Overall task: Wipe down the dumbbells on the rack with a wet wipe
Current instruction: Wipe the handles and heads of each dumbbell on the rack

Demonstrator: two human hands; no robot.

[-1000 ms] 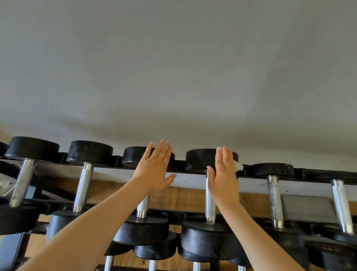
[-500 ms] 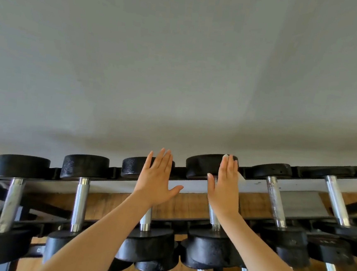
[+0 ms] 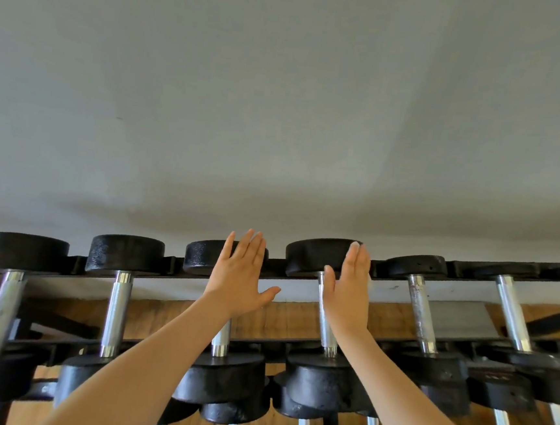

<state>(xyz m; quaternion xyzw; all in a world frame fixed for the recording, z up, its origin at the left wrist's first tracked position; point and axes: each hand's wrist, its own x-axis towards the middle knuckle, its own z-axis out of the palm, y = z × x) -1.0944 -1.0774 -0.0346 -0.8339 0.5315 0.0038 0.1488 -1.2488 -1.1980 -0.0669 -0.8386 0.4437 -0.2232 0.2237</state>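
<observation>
Right hand (image 3: 349, 293) presses flat, fingers straight, on the middle dumbbell's (image 3: 319, 254) far head; wipe hidden beneath. Left hand (image 3: 240, 278) flat, empty, beside it.

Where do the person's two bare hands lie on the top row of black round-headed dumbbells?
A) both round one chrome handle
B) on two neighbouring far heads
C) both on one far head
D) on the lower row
B: the left hand lies flat, fingers straight, against one black round dumbbell head, while the right hand lies flat against the neighbouring black head.
</observation>
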